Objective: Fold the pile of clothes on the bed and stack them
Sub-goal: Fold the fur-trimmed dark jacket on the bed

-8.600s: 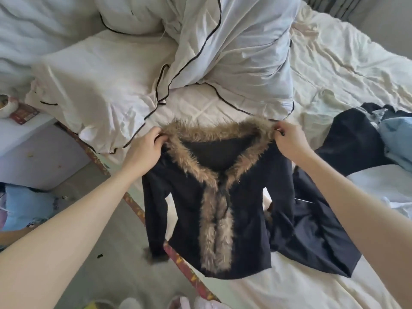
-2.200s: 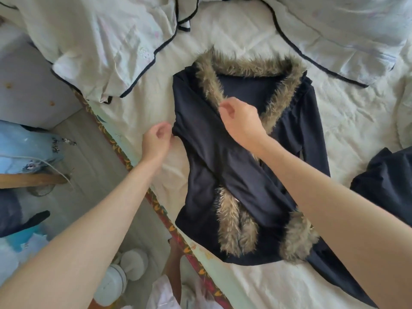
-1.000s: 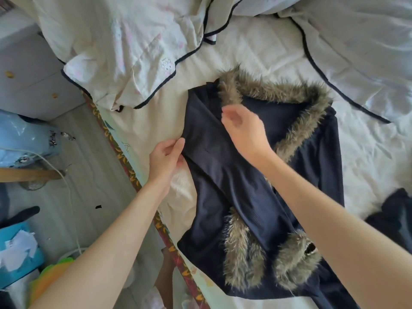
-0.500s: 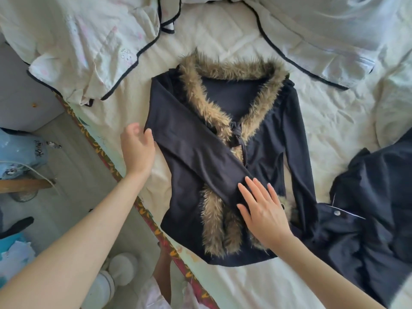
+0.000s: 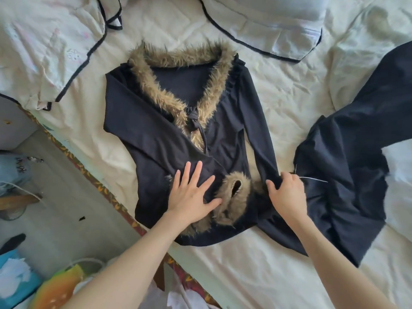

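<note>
At the far left the floor (image 5: pixel 66 197) runs beside the bed, with a blue and orange bundle (image 5: pixel 44 286) at the lower corner. A patterned red trim (image 5: pixel 107 190) marks the edge of the bed (image 5: pixel 234 275). Above it lies a crumpled white quilt (image 5: pixel 55 41) edged in black piping.

The dark jacket (image 5: pixel 156 134) with its brown fur collar (image 5: pixel 178 56) lies flat and face up on the sheet, near the bed's left edge. Its left-side sleeve is folded diagonally across the chest, and the fur cuff (image 5: pixel 234 192) of that sleeve ends low on the front.

The left hand (image 5: pixel 191 197) lies flat on the folded sleeve, fingers straight and spread, pressing the cloth down just left of the fur cuff; the thumb touches the fur.

Just right of the cuff, the right hand (image 5: pixel 287 192) has its fingers curled into the dark cloth at the lower end of the other sleeve (image 5: pixel 258 121), which runs straight down the jacket's right side. The hand is clenched on that sleeve end, gathering it.

Immediately right of this hand a second dark garment (image 5: pixel 356 152) sprawls over the sheet, touching the jacket's hem. A white thread (image 5: pixel 312 179) shows on it beside the knuckles. A pillow (image 5: pixel 278 23) with black piping lies at the top.
</note>
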